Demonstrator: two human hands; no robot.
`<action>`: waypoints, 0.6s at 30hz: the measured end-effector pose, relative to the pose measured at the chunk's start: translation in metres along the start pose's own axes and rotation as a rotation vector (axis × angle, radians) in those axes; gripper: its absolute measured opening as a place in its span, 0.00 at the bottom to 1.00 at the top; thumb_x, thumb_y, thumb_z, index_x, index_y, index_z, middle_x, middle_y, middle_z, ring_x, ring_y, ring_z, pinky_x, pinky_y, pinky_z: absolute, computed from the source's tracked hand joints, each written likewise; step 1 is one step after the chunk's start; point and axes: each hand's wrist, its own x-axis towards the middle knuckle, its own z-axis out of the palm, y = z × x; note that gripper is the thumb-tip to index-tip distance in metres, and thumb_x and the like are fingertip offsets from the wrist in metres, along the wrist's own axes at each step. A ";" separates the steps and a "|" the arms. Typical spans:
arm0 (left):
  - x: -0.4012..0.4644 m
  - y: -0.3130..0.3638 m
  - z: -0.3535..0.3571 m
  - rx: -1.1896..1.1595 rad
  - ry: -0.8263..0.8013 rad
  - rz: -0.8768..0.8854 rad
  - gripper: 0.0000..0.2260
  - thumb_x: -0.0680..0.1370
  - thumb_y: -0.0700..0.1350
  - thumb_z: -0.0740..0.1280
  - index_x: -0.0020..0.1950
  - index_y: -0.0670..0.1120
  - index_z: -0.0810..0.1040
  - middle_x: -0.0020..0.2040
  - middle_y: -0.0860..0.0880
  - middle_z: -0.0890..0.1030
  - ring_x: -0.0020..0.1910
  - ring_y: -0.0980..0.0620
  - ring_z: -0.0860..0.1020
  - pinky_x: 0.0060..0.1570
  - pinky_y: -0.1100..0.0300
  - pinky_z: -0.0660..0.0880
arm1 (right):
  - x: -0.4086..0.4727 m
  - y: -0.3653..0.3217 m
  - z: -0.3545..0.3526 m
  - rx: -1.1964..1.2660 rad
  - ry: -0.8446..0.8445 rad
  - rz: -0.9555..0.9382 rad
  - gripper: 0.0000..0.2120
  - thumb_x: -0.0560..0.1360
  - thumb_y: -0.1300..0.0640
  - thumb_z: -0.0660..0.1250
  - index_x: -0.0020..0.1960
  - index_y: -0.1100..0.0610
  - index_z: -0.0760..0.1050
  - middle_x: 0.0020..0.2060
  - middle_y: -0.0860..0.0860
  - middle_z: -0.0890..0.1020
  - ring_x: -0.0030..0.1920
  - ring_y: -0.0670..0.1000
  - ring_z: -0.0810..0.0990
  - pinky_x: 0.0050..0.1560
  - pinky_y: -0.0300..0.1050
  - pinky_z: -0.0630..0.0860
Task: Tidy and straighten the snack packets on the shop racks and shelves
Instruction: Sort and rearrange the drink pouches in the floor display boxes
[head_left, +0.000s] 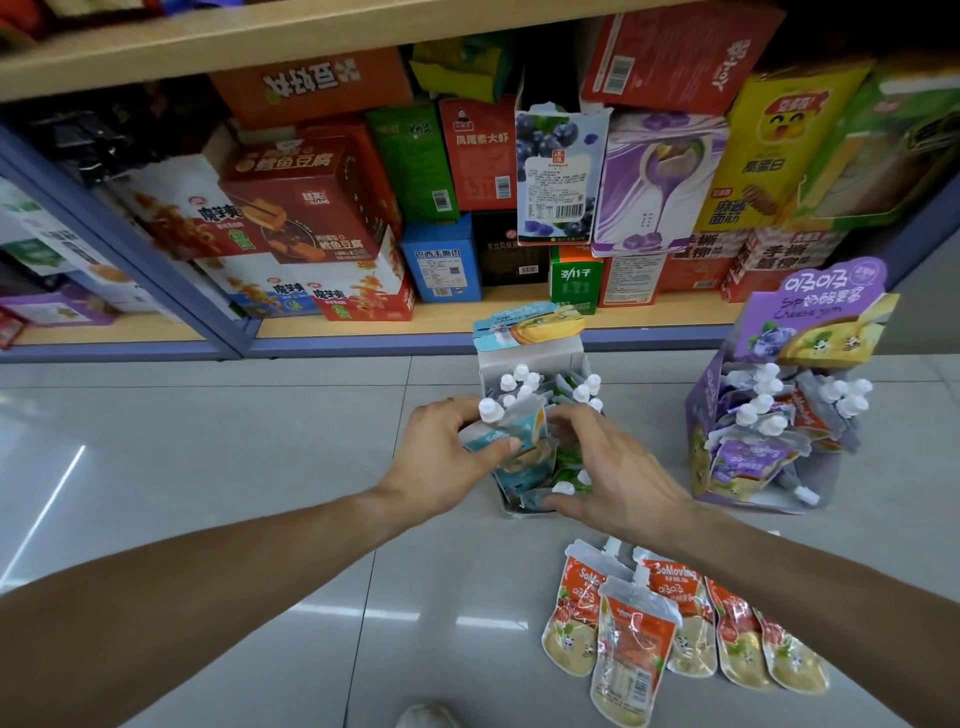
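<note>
Reaching forward, a blue spouted pouch (511, 434) is pinched by left hand (447, 457); right hand (618, 475) fingers are spread loosely over the display box (491, 364).

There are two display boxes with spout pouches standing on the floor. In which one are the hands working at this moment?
The light-blue display box, directly before the shelf. The left hand pinches a blue pouch there and the right hand reaches inside. The purple display box stands apart, untouched.

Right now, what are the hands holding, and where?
The left hand pinches a blue pouch by its upper body, below the cap. The right hand reaches into the box; no clear grip.
</note>
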 end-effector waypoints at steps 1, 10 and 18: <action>-0.001 -0.002 0.003 0.023 0.002 0.031 0.08 0.73 0.43 0.79 0.45 0.55 0.85 0.37 0.65 0.81 0.39 0.66 0.79 0.39 0.72 0.71 | -0.001 0.000 0.000 -0.012 0.008 0.007 0.35 0.69 0.45 0.78 0.68 0.50 0.64 0.62 0.48 0.77 0.61 0.48 0.77 0.55 0.40 0.74; -0.001 -0.031 0.033 0.295 -0.098 0.097 0.07 0.74 0.51 0.77 0.47 0.49 0.86 0.42 0.51 0.85 0.42 0.49 0.80 0.43 0.51 0.77 | -0.002 0.011 0.002 -0.230 -0.119 0.035 0.28 0.71 0.38 0.73 0.65 0.47 0.70 0.61 0.46 0.80 0.60 0.49 0.76 0.56 0.44 0.74; 0.007 -0.036 0.052 0.602 -0.263 0.087 0.11 0.79 0.55 0.70 0.55 0.50 0.83 0.53 0.47 0.86 0.53 0.42 0.82 0.50 0.52 0.76 | -0.013 0.013 0.010 -0.309 0.002 0.017 0.16 0.73 0.42 0.73 0.56 0.48 0.78 0.53 0.46 0.82 0.56 0.49 0.79 0.52 0.44 0.74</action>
